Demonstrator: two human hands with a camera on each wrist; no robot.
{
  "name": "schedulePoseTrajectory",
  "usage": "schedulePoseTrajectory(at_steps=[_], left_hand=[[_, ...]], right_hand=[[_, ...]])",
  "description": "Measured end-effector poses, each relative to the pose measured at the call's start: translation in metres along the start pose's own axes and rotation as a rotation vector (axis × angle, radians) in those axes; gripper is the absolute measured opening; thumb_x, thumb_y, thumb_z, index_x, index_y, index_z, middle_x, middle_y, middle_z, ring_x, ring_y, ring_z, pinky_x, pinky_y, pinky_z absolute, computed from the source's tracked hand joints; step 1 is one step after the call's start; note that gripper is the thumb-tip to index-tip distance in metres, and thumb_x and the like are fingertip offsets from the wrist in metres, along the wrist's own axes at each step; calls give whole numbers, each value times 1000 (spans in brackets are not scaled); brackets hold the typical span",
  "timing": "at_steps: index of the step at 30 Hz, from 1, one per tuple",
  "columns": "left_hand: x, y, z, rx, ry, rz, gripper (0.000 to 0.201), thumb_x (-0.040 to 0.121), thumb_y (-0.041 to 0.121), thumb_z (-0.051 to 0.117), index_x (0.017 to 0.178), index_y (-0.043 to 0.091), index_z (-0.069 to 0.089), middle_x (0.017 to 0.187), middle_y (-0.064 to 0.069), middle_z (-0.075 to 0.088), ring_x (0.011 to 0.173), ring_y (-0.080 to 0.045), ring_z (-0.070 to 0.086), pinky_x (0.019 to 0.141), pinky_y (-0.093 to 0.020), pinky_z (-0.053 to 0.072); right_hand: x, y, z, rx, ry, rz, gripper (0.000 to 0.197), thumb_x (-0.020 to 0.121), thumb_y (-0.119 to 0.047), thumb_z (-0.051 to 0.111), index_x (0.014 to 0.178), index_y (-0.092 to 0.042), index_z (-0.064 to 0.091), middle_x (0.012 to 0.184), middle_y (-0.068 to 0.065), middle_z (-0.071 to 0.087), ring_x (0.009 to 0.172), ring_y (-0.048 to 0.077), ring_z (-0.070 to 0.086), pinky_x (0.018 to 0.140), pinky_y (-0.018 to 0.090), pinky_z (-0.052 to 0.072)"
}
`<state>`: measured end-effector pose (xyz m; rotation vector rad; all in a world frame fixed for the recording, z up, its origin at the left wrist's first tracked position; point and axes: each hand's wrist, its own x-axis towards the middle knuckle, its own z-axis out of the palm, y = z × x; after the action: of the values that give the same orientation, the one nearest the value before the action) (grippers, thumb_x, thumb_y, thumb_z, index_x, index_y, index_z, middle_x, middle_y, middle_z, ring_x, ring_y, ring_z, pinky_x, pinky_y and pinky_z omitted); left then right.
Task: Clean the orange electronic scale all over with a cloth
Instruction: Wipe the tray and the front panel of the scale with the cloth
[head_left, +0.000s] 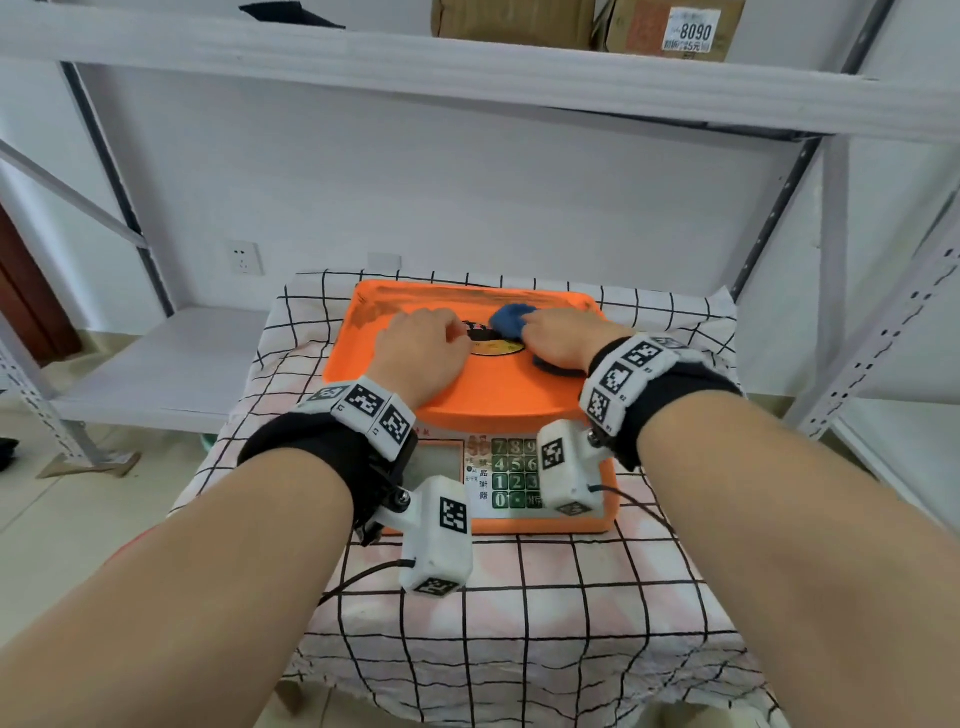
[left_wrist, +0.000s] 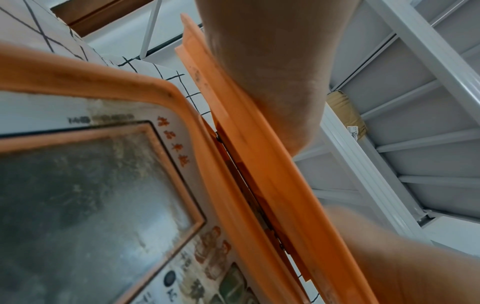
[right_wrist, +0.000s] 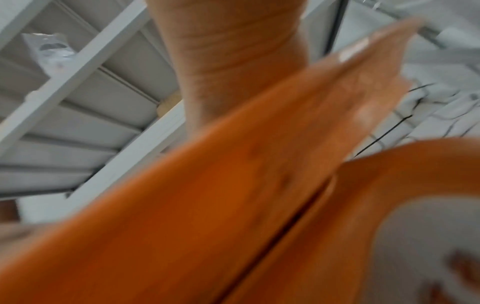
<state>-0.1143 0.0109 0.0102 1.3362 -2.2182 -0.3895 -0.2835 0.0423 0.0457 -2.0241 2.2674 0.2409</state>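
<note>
An orange plastic electronic scale (head_left: 498, 395) with a flat rectangular weighing platter is seen at the centre of the head view, set on a table covered by a white cloth with a black grid pattern (head_left: 571, 623), in front of grey metal shelving (head_left: 467, 88). A crumpled dark blue cloth (head_left: 511, 318) is held against the far middle of the platter by the right hand (head_left: 563, 338), whose fingers are curled round it. The left hand (head_left: 423, 353) is laid on the left half of the platter; its fingers appear bent with nothing visibly gripped, though their exact spread cannot be told, since both wrist views show only the heel of the hand and the platter's edge. Dark smears are visible along the upper rim of the platter, and in the left wrist view the grey display window (left_wrist: 91, 195) at lower left is seen heavily filmed with grime, so most of the cleaning is judged not yet done. Several faults could follow from here: the platter, seen parted from the body by a narrow gap, could be tipped or unseated if it is pressed unevenly by both hands; the green keypad (head_left: 514, 475) and display could be skipped; and the loose table covering could be dragged, shifting the scale toward the near edge.
</note>
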Motion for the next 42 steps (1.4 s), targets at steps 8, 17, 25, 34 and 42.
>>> schedulePoseTrajectory(at_steps=[8,17,25,34,42], left_hand=[[0,1,0,5,-10,-11,23,91,29,46,104,21,63,113,-4,63,109,-28,52,96,-44,41],[-3,4,-3,22,-22,-35,24,93,29,44,107,20,61,116,-4,62,110,-27,51,97,-44,40],[-2,1,0,63,10,25,23,91,29,46,103,19,63,111,-4,64,106,-26,54,94,-44,44],[-18,30,-8,10,-10,214,26,88,25,56,111,16,64,117,-3,63,113,-24,52,97,-36,40],[-51,83,7,-140,-346,523,49,81,17,69,126,10,52,111,-6,51,98,-13,48,85,-16,35]], right_hand=[[4,5,5,-113,-5,-47,12,90,-5,43,100,-8,48,119,16,54,116,34,50,100,48,38],[4,24,9,-23,16,129,42,94,-23,35,130,-6,48,137,14,47,128,33,41,109,48,29],[-30,21,10,86,43,-25,25,95,-10,45,113,2,56,121,17,54,114,29,50,88,34,39],[-88,31,2,557,5,54,34,95,-30,43,127,-17,49,125,5,54,117,22,48,94,30,35],[-122,62,39,553,231,-144,79,55,-50,56,129,-26,45,129,6,41,116,25,41,91,33,40]])
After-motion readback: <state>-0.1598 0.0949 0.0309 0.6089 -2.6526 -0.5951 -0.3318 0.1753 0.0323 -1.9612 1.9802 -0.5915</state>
